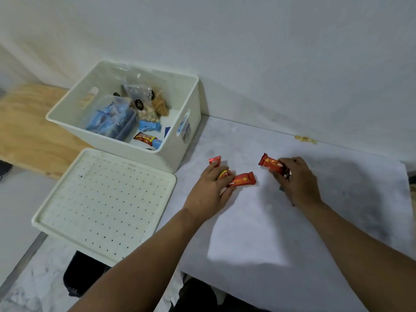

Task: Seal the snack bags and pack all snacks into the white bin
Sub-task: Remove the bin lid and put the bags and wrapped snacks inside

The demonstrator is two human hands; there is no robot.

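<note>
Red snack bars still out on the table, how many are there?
3, maybe more hidden: one red snack bar at the left hand's fingertips, one poking out beside it, one held in the right hand.

Dim, bluish light; my arms cast soft shadows on the counter (pixel 337 176), everything slightly blurred, edges bowed.

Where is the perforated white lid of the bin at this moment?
In the head view, the lid lies flat at the left, just in front of the open white bin and left of the left hand.
</note>
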